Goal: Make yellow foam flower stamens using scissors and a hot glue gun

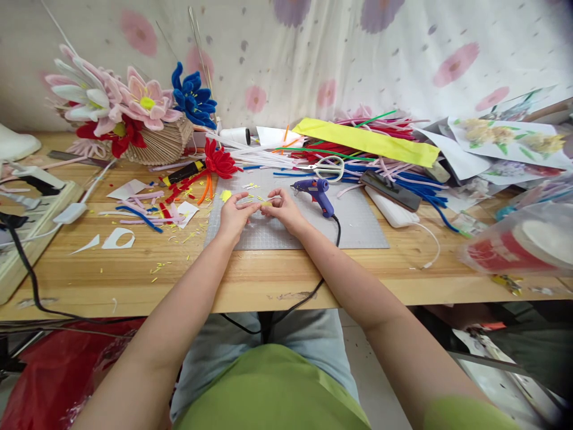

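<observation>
My left hand and my right hand meet above the grey cutting mat. Between their fingertips is a small pale yellow piece, pinched from both sides; it is too small to name more exactly. Thin yellow snippets lie on the mat just beyond my fingers, and a yellow tuft is beside my left hand. A purple hot glue gun rests on the mat to the right of my right hand, its black cable running under my right forearm.
White-handled scissors lie behind the glue gun, before heaped pipe cleaners and a yellow strip. A red fuzzy flower and a flower basket stand left. A phone, bagged cup and power strip flank the mat.
</observation>
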Available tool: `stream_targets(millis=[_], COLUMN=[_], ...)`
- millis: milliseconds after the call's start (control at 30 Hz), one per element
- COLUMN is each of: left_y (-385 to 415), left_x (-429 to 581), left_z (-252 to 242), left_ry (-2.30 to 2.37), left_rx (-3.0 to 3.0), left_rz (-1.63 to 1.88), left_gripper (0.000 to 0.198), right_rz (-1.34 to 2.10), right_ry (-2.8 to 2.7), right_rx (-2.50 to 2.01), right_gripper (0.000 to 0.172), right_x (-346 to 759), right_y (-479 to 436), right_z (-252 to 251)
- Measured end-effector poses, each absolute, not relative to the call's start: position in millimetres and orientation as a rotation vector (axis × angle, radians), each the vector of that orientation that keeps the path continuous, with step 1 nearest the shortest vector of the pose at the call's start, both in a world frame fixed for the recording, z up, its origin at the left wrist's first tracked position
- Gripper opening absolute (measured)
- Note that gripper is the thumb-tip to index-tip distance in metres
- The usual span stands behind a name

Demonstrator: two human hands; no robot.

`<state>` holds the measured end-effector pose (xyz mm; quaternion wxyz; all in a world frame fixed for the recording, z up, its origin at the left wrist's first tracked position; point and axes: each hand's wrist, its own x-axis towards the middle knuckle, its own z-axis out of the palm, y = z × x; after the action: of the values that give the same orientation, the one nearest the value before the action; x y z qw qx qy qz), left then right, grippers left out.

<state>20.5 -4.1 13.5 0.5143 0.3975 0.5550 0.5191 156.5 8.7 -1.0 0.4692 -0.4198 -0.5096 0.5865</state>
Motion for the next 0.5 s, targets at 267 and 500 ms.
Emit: stream_targets(millis=[267, 500], left_y=[-2.9, -3.6], left_x=[17.0, 14.4], left_z=[14.9, 16.2], left_ry=[1.31, 1.274], left_rx=[0.986, 0.986], left_rz=[1.195, 1.142], left_gripper=[0.059, 0.063], right_rz=[1.453, 1.598], right_ry=[-1.208, -1.195], right_rx=[-1.054, -1.03], right_gripper=[0.053, 0.05], right_x=[158.5, 165.1], right_y=[9.0, 8.7], right_z=[-0.1, 3.8])
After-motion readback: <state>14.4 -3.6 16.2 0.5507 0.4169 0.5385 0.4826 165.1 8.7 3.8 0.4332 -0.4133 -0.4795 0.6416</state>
